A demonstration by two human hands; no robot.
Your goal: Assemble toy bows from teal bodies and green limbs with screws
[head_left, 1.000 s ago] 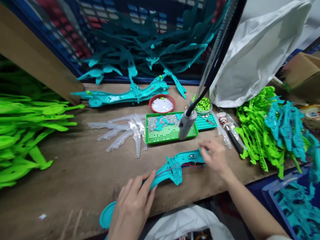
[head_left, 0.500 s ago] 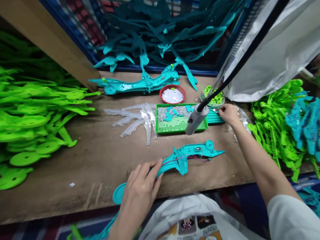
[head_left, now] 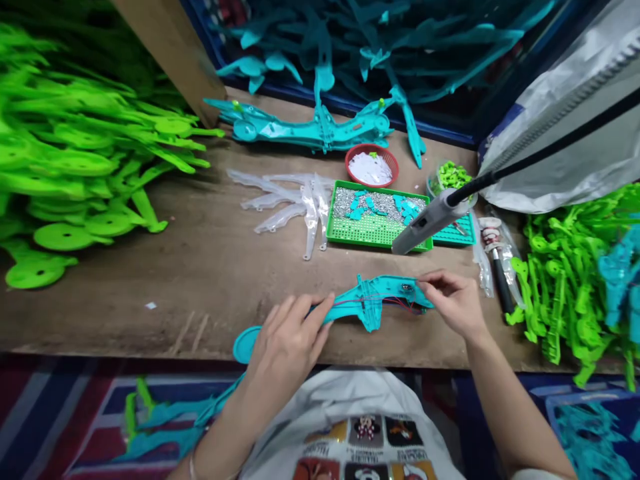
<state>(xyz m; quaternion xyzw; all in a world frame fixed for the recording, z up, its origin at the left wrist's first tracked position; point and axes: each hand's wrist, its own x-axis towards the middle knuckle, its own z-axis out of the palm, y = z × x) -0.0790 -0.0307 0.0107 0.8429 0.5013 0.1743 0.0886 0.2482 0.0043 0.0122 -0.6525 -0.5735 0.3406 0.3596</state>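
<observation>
A long teal plastic half-shell (head_left: pixel 370 303) lies near the table's front edge, with thin red and dark wires running along it. Near its right end sits a small metallic piece (head_left: pixel 407 288). My left hand (head_left: pixel 293 337) is closed around the shell's narrow left part, thumb and fingers on either side; a round teal disc end shows beyond it. At the shell's right end my right hand (head_left: pixel 453 300) has its thumb and fingers pinched together over the plastic. Whatever those fingertips hold is hidden or too small to make out.
A green tray (head_left: pixel 367 230) holds screws and small teal pieces. Behind it are a red basket (head_left: pixel 389 180) and a tub of green pieces (head_left: pixel 454 177). A grey cylinder (head_left: pixel 420 223) on a black arm hangs over the tray. Green parts (head_left: pixel 85 167) are heaped left; a black-handled tool (head_left: pixel 501 280) lies right.
My right hand has come from the teal tray at the back right to the shell's right end. My left hand keeps its hold. The view has shifted.
</observation>
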